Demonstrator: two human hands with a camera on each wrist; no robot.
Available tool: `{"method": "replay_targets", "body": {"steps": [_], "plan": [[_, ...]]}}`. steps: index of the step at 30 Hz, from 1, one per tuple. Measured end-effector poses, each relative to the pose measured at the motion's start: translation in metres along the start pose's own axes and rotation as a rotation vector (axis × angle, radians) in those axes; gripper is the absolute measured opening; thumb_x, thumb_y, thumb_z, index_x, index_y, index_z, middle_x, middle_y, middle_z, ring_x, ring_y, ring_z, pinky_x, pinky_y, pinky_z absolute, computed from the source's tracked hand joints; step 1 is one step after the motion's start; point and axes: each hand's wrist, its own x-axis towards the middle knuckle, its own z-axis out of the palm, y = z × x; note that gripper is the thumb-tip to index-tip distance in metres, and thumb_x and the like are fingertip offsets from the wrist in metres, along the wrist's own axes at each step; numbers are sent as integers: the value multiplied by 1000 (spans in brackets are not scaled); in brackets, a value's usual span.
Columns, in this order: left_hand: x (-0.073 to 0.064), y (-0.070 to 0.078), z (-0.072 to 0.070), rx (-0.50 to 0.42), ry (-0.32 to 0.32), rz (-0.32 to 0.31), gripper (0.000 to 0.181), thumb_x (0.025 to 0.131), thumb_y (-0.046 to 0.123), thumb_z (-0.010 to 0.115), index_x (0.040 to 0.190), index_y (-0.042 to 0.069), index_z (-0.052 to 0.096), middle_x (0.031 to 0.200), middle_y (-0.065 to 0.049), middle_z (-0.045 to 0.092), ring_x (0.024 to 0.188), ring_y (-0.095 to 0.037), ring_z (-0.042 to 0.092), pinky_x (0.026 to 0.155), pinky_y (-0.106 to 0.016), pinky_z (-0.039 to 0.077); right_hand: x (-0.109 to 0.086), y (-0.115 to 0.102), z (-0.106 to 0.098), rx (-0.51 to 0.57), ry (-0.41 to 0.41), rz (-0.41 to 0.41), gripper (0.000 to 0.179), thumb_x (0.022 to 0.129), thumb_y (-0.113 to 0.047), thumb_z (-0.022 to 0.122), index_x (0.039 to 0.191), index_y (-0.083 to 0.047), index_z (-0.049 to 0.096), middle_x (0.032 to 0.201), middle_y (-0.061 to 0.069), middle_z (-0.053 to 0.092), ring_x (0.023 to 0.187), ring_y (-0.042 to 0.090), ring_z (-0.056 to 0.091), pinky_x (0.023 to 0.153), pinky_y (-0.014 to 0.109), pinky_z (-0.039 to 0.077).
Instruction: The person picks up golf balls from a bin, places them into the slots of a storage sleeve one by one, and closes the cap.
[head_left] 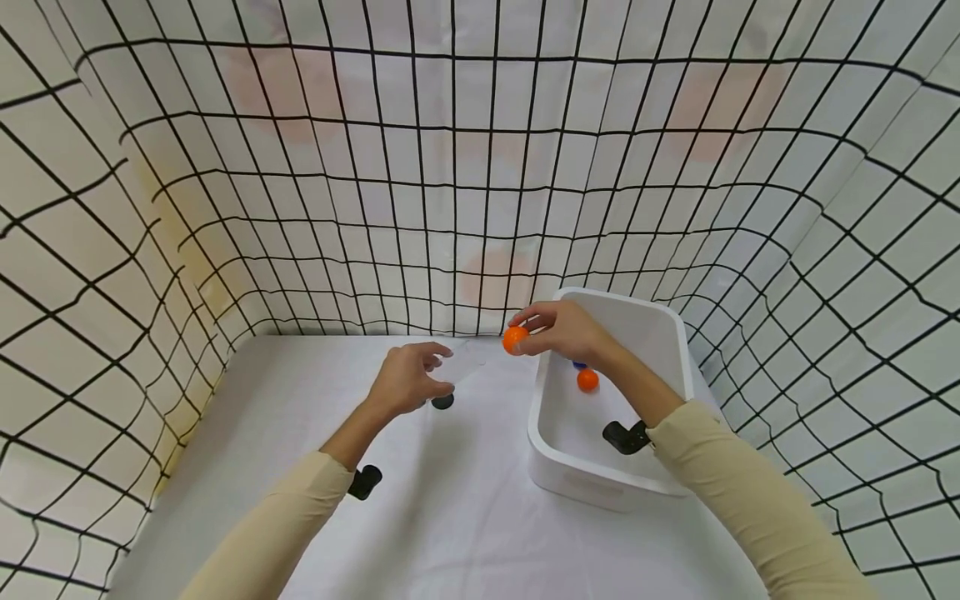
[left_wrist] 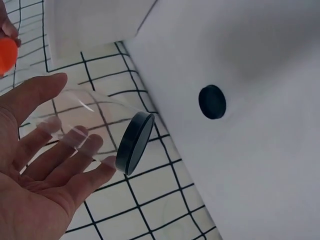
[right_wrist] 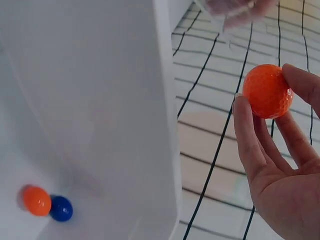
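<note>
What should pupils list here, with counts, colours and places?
Orange balls: 2, orange, right hand and bin
Blue ball: 1, blue, in bin
Bin: 1, white, on table
Container: 1, clear, black-ended, in left hand
Disc: 1, black, on table
Table: 1, white, beneath bin
Mesh: 1, black, behind and beside table
Backdrop: 1, white, behind mesh
Wrist cameras: 2, black, on wrists
Sleeves: 2, beige, on forearms
Left hand, right hand: 2, bare, above table

Table (head_left: pixel 480 517), white, surface lightly creased. Directly upon it: one white bin (head_left: pixel 570 478), open-topped, rounded corners, standing toward the right; one black disc (left_wrist: pixel 212 102), lying flat, apart from the bin.
</note>
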Motion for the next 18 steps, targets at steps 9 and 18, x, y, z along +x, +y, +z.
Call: {"method": "replay_targets", "body": {"steps": [9,18], "plan": [[2,9,6,-11,-28,-6,46,78,21,87,121,13,73,115,-11,76,110,-30,70,85,-41,61,4,-10,23,70,-56,-17,37,83,-27,81,118,-21,73,121,8,72,89,21,75,93,44,56],[1,13,7,-17,-37,0,46,78,21,87,122,14,73,117,-11,75,111,-30,70,84,-41,61,10,-8,36,94,-70,-49,35,84,-22,82,118,-18,73,112,4,75,87,22,74,85,39,60]]}}
